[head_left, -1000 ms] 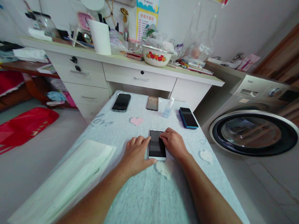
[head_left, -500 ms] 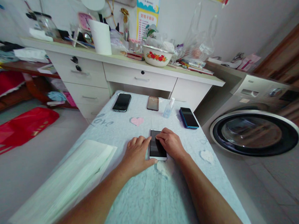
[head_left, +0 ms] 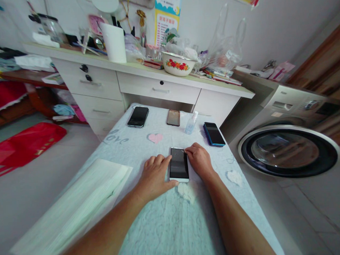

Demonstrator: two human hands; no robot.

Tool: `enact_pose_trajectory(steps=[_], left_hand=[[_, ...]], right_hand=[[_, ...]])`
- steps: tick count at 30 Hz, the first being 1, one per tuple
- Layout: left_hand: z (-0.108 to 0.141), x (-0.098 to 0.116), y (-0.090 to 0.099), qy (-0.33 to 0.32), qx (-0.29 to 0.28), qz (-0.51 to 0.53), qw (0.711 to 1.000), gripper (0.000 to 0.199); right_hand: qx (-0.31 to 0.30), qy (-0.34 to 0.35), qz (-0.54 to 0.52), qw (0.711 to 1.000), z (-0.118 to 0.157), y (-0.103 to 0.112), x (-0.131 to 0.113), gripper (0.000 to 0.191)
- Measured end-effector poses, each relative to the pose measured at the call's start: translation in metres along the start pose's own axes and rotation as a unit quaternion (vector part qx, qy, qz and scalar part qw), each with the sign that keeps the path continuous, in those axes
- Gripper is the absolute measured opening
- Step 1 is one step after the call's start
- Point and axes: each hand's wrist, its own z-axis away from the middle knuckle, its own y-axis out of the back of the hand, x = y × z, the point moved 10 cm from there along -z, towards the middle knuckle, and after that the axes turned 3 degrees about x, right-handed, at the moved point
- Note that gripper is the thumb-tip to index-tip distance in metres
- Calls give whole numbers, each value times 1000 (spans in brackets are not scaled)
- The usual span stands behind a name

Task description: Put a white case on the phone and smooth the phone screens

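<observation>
A white smartphone point(head_left: 179, 164) with a dark screen lies face up on the cloth-covered table in front of me. My left hand point(head_left: 155, 176) grips its left side, the index finger at the upper left edge and the thumb at the lower left corner. At the upper right edge of the screen is my right hand point(head_left: 198, 158), its thumb and fingers closed in a pinch. A thin pale line shows by those fingertips; what they pinch is too small to make out.
Farther back lie a black phone point(head_left: 138, 117), a brownish phone case point(head_left: 173, 117), a clear spray bottle point(head_left: 191, 123) and a blue-edged phone point(head_left: 214, 134). Folded pale paper point(head_left: 78, 209) rests at left. Beyond are a white desk point(head_left: 160, 88) and a washing machine point(head_left: 287, 134).
My right hand has shifted right, from over the screen to the phone's upper right edge, uncovering more of the screen. My left hand keeps its place.
</observation>
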Motion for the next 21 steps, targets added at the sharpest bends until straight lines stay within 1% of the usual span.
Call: enact_pose_trajectory(steps=[3,8,14,17,21], left_hand=[[0,0,0,4,-5,0,1000,79],[0,-2,-1,7,-8,1,1000,79],[0,-2,-1,3,-2,3,1000,79],[0,-2,-1,8,-5,6,1000,79],[0,-2,0,8,-3,4,1000,78]], right_hand=[[-16,14,-10,1000,1,1,-2,22],[-60,48,-23,997,4,0,-10,21],[-91,87,-55,991,7,0,-21,19],[-103,114,-88,984,11,-1,-29,18],[-120,159,-126,972,17,-4,-46,19]])
